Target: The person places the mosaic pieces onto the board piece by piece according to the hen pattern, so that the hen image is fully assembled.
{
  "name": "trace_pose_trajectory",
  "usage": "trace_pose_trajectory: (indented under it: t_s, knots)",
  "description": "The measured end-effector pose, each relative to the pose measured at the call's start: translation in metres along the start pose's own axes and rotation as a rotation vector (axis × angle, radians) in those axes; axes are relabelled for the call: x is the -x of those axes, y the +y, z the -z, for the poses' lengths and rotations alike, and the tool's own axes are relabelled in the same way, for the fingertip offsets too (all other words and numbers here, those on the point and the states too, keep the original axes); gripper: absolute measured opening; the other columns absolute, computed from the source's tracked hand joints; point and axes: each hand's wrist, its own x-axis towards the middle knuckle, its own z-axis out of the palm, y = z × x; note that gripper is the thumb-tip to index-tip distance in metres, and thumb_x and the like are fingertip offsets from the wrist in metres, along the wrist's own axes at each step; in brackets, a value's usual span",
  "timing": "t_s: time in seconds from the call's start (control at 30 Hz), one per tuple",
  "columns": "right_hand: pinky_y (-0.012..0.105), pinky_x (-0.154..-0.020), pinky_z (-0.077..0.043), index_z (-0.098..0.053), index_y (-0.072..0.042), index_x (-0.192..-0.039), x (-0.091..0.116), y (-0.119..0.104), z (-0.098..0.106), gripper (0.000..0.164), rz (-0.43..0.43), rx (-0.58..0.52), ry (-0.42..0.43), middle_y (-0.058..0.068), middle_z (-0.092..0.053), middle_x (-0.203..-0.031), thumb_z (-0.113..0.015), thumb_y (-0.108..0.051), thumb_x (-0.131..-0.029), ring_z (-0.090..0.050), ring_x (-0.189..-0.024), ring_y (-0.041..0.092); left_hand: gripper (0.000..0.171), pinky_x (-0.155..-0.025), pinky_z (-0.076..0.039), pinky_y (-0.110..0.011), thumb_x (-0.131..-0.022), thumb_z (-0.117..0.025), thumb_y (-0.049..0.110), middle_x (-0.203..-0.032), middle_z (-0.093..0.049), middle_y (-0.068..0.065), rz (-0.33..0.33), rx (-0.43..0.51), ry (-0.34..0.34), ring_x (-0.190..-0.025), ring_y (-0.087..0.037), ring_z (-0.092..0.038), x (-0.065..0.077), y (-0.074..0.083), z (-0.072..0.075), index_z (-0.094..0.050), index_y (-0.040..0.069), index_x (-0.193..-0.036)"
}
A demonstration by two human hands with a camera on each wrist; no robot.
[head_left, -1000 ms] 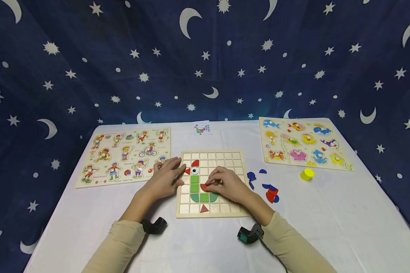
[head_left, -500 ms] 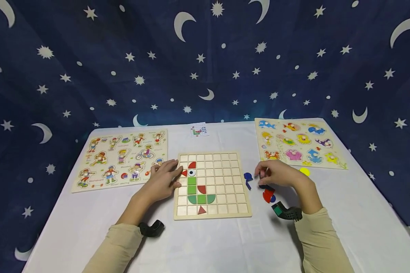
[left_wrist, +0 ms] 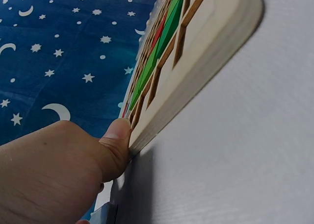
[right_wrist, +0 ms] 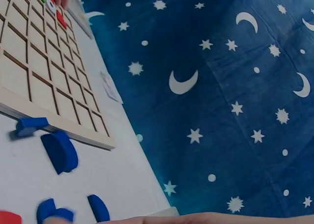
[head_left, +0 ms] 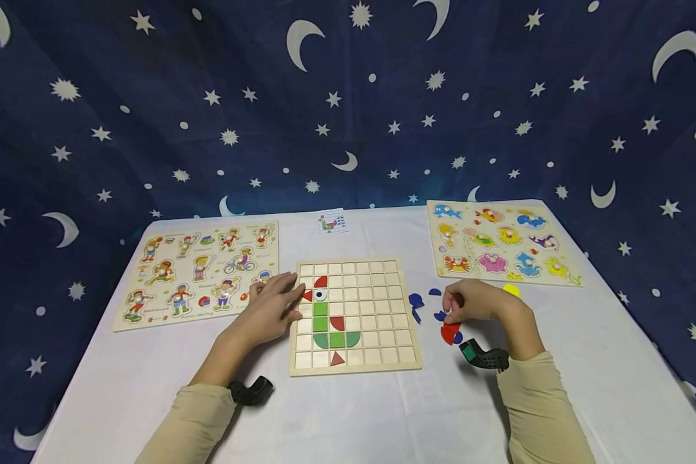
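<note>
A wooden grid board (head_left: pixel 377 351) lies mid-table, with red, green and white shapes in some cells, among them a green square (head_left: pixel 337 339) and a red triangle (head_left: pixel 338 358). My left hand (head_left: pixel 271 308) rests at the board's left edge, thumb and fingers touching the frame; the left wrist view shows the thumb (left_wrist: pixel 117 131) against its rim. Right of the board, my right hand (head_left: pixel 478 301) reaches down to the loose pieces, thumb and forefinger pinching at a red piece (head_left: pixel 449 334). Blue pieces (head_left: pixel 415 299) lie around it. The palm hides part of this pile.
A puzzle board with sports figures (head_left: pixel 194 270) lies at the left, one with sea animals (head_left: pixel 501 241) at the right. A small picture card (head_left: pixel 332 222) lies behind the grid. A yellow cylinder (head_left: pixel 512 290) stands beyond my right hand. Dark wrist devices (head_left: pixel 484 356) hang by both sleeves.
My right hand has left the red quarter-circle in the grid, moved right to the loose pieces and lowered its fingertips to a red one. My left hand has stayed at the board's edge.
</note>
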Motion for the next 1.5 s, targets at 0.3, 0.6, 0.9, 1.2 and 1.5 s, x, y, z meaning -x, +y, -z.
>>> trace_pose_trajectory:
  t_s: [0.3,0.6,0.9,1.2,1.5]
  knots:
    - [0.027,-0.062,-0.037,-0.060,-0.012,-0.080,-0.004,-0.005,-0.002,0.024,0.040,0.016,0.036,-0.002,-0.049,-0.067,-0.075,-0.030,-0.080,-0.048,-0.066,0.014,0.056,-0.098,-0.021,-0.056,-0.087,-0.065,0.035,-0.149,-0.039,-0.013,-0.004,0.002,0.000,-0.140,-0.027,-0.030,-0.001,0.000,0.000,-0.053,0.011,-0.137]
    - [0.027,-0.063,-0.037,-0.060,-0.013,-0.078,-0.005,-0.004,-0.003,0.024,0.059,0.036,0.034,-0.002,-0.049,-0.066,-0.078,-0.029,-0.077,-0.048,-0.065,0.014,0.056,-0.098,-0.021,-0.056,-0.087,-0.066,0.034,-0.149,-0.039,-0.013,0.001,0.005,0.004,-0.140,-0.028,-0.030,-0.001,-0.001,-0.002,-0.053,0.011,-0.137]
    - [0.029,-0.062,-0.036,-0.060,-0.012,-0.078,0.000,-0.010,-0.001,0.026,0.024,0.035,0.028,-0.002,-0.050,-0.066,-0.078,-0.031,-0.077,-0.047,-0.065,0.014,0.056,-0.097,-0.021,-0.056,-0.087,-0.065,0.034,-0.149,-0.039,-0.013,0.000,0.003,0.006,-0.140,-0.028,-0.029,0.000,-0.002,-0.003,-0.052,0.012,-0.137]
    - [0.029,-0.060,-0.035,-0.057,-0.012,-0.079,0.002,-0.023,-0.004,0.035,-0.021,0.169,0.024,0.000,-0.051,-0.069,-0.083,-0.034,-0.070,-0.047,-0.066,0.015,0.056,-0.097,-0.021,-0.055,-0.088,-0.064,0.035,-0.149,-0.039,-0.013,0.002,0.010,0.003,-0.140,-0.028,-0.029,0.000,-0.004,-0.003,-0.052,0.012,-0.138]
    - [0.030,-0.062,-0.035,-0.056,-0.013,-0.081,0.004,-0.036,-0.008,0.029,-0.113,0.233,0.006,0.001,-0.054,-0.073,-0.080,-0.027,-0.072,-0.049,-0.068,0.017,0.057,-0.098,-0.020,-0.056,-0.087,-0.065,0.034,-0.149,-0.039,-0.013,0.000,0.015,0.002,-0.140,-0.028,-0.029,-0.001,-0.003,-0.003,-0.052,0.012,-0.138]
